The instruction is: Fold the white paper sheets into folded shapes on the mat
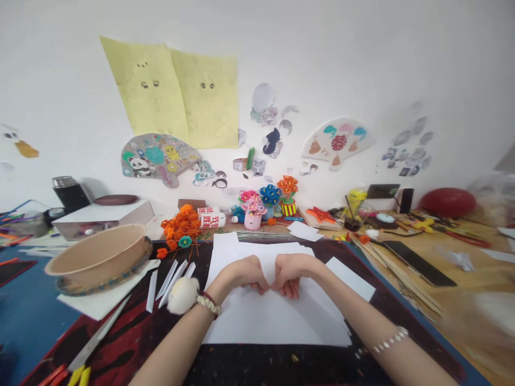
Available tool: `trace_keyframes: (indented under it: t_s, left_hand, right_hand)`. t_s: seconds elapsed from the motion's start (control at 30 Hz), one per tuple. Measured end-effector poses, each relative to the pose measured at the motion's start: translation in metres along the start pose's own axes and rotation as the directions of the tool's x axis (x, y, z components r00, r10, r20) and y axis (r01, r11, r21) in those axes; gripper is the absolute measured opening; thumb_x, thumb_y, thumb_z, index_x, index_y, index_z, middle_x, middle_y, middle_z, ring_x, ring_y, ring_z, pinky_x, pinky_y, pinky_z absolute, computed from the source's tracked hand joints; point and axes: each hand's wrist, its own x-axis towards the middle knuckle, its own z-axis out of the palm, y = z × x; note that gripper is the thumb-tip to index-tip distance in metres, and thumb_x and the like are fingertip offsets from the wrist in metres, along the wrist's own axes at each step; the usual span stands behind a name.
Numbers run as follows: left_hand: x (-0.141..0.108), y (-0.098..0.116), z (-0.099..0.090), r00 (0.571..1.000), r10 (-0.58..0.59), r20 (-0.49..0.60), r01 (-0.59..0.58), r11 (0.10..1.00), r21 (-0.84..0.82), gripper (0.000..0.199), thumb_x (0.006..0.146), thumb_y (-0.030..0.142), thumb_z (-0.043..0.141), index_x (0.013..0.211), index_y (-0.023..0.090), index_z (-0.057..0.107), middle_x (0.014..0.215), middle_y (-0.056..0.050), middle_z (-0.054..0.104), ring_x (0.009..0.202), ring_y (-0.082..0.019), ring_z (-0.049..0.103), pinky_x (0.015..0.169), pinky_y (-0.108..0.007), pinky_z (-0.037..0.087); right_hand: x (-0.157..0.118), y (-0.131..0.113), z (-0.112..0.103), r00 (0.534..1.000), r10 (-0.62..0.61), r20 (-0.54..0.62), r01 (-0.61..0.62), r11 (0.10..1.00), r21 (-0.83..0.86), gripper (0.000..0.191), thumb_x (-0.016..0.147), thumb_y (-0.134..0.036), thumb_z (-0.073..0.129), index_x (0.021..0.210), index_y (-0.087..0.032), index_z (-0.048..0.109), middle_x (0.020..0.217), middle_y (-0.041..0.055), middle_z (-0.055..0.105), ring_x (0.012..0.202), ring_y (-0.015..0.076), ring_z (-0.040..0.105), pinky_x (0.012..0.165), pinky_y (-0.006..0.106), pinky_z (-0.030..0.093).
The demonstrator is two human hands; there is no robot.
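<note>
My left hand [249, 272] and my right hand [288, 274] meet at their fingertips above a stack of white paper sheets [277, 327]. Both have their fingers curled in a pinch. Whatever lies between them cannot be told from the white paper behind. Left of the stack, several narrow folded paper strips [172, 281] rest on the dark mat, close to the white pompom on my left wrist. Another white sheet [354, 279] sticks out from the right side of the stack.
Scissors [90, 343] lie at the lower left, below a round tan basin [98, 257]. Orange pipe-cleaner flowers [181, 225], a bottle [213, 219] and small flower pots [252, 219] line the back. On the right are wooden sticks [398, 273] and a black phone [418, 262].
</note>
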Motion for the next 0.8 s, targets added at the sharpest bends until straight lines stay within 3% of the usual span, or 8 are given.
trace_keyframes:
  t_s: [0.5,0.6,0.7,0.8]
  left_hand:
    - [-0.002,-0.006,-0.006,0.999,-0.017,0.038,0.016,1.0,0.021,0.01,0.055,0.022,0.066,0.048,0.016,0.064,0.036,0.006,0.043,0.033,-0.008,0.031,0.036,-0.025,0.021]
    - [-0.005,-0.006,-0.01,0.999,-0.029,0.04,0.028,0.999,0.027,0.009,0.054,0.023,0.067,0.048,0.016,0.064,0.036,0.006,0.043,0.033,-0.008,0.03,0.035,-0.025,0.02]
    - [-0.01,-0.008,-0.013,0.999,-0.034,0.042,0.033,0.999,0.027,0.01,0.055,0.023,0.066,0.048,0.016,0.063,0.035,0.006,0.041,0.032,-0.007,0.029,0.035,-0.024,0.019]
    - [-0.014,-0.011,-0.016,0.998,-0.04,0.043,0.039,0.999,0.023,0.011,0.055,0.023,0.066,0.048,0.015,0.063,0.034,0.006,0.04,0.031,-0.007,0.029,0.035,-0.024,0.018]
  right_hand:
    - [-0.001,-0.005,0.0,0.987,0.154,-0.035,-0.157,0.981,-0.115,0.023,0.079,-0.01,0.056,0.057,-0.007,0.061,0.046,0.002,0.06,0.042,0.0111,0.06,0.052,0.021,0.05]
    - [-0.004,0.002,-0.002,0.975,0.219,-0.042,-0.223,0.963,-0.15,0.017,0.087,-0.019,0.057,0.08,-0.006,0.065,0.073,0.0062,0.067,0.063,0.0137,0.065,0.062,0.026,0.053]
    - [-0.008,0.011,-0.004,0.956,0.294,-0.026,-0.294,0.941,-0.167,0.027,0.091,-0.03,0.056,0.112,-0.013,0.058,0.11,0.0082,0.061,0.091,0.0192,0.063,0.077,0.038,0.053]
    - [-0.011,0.018,-0.004,0.94,0.341,-0.02,-0.339,0.926,-0.168,0.032,0.091,-0.031,0.056,0.119,-0.015,0.054,0.118,0.0092,0.058,0.098,0.0217,0.06,0.082,0.042,0.052]
